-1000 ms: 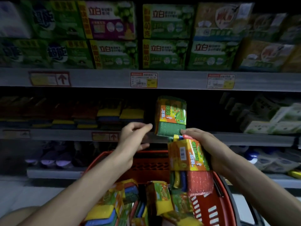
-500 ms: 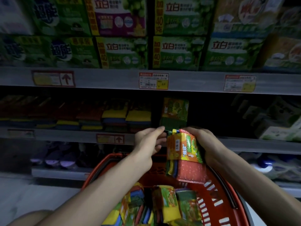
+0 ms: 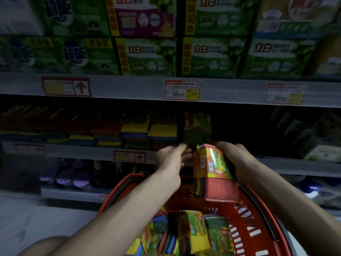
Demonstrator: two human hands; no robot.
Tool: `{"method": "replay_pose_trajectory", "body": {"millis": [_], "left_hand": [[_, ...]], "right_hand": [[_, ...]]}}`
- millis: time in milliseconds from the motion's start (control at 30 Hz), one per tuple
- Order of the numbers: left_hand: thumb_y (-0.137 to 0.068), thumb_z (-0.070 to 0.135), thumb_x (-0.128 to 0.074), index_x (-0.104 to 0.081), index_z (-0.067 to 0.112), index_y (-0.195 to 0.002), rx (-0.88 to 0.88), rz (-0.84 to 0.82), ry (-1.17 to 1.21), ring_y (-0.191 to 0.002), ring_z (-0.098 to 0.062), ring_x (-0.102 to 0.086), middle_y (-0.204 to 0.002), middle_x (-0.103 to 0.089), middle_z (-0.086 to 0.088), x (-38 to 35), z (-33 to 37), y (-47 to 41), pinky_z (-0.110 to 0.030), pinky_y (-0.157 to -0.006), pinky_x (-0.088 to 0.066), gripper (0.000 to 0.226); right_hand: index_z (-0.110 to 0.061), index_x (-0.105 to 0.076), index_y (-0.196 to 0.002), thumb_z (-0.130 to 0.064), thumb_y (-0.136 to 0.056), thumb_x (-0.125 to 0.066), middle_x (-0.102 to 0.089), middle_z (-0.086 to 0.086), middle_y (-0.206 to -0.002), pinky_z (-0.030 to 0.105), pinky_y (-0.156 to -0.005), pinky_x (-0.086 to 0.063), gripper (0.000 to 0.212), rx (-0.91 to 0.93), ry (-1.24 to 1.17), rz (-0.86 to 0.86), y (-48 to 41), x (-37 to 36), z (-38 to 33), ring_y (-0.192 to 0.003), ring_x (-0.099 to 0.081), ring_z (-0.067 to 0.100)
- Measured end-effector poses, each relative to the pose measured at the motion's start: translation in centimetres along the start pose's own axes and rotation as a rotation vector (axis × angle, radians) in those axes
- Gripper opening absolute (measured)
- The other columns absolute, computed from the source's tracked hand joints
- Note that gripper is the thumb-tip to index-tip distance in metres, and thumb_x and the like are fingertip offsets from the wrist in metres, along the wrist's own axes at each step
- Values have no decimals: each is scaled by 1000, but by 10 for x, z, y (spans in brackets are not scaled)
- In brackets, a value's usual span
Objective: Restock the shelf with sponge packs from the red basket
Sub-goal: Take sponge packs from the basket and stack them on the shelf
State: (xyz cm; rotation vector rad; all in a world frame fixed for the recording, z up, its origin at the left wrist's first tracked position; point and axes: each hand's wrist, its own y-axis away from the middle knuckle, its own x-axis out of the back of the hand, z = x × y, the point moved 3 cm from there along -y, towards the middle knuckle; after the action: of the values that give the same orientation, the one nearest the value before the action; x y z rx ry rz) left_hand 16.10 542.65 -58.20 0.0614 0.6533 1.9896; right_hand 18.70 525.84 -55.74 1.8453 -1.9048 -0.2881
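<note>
Fingers of the right hand [image 3: 238,159] curl round the far side of a sponge pack [image 3: 214,169], holding it upright. The left hand [image 3: 169,159], just beside it, reaches with fingers loosely straight toward the pack's top edge (whether they touch it I cannot tell). Below both hands sits the red basket [image 3: 258,206] with more packs [image 3: 195,231]. Beyond the fingertips the shelf [image 3: 92,150] carries one standing pack [image 3: 197,128]. The held pack is likely light, squashy and slick in its wrapper, so grip across the broad faces, not the film.
</note>
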Motion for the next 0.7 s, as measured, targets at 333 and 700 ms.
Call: {"method": "replay_pose_trajectory", "body": {"millis": [333,700], "left_hand": [[-96,13,-69,-66,5,-109,9,32,29,-68,-12,-76,-92,-79,-9,1,3,-8,-20,-50,-43,16],[-101,10,-64,-57,6,-98,69,-3,4,-69,-15,-73,-85,-74,-11,-1,4,-20,-22,-51,-42,8]], "right_hand": [[1,-65,-107,-29,-96,-68,-67,8,-67,29,-51,-50,32,-32,-42,-16,10,3,-10,-55,-65,21],[-1,-69,-102,-24,-92,-72,-70,13,-69,28,-54,-52,25,6,82,44,5,37,-5,-55,-66,24]]}}
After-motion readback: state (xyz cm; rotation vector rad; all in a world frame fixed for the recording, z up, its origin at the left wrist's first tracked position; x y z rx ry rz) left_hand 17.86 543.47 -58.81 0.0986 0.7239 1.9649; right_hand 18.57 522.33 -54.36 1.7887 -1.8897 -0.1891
